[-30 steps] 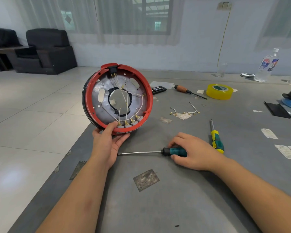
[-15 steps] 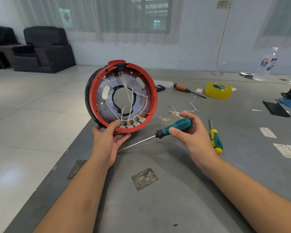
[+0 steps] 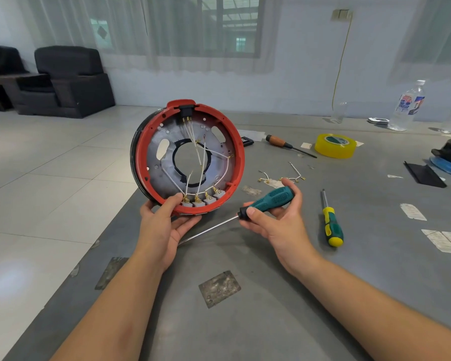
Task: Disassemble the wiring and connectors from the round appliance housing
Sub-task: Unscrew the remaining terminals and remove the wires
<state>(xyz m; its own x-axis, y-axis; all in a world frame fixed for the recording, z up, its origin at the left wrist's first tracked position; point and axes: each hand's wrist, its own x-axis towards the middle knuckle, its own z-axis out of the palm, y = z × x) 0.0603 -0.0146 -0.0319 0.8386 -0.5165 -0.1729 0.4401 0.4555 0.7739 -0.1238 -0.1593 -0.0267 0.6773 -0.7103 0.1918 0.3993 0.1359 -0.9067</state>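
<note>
The round appliance housing, red-rimmed with a grey metal plate and a central hole, stands on edge at the table's left side. White wires run from a black connector at its top to several grey terminal blocks with brass lugs at the bottom. My left hand grips the housing's lower rim, thumb inside by the terminals. My right hand holds a teal-handled screwdriver; its long shaft points down-left and passes behind my left hand.
Removed wire pieces with brass lugs lie behind my right hand. A yellow-green screwdriver, a wooden-handled screwdriver, a yellow tape roll, plastic bottles and black parts sit on the grey table, whose left edge drops to a tiled floor.
My right hand picked the teal screwdriver off the table and raised it toward the housing. My left hand has kept hold of the housing, which now stands a little more upright.
</note>
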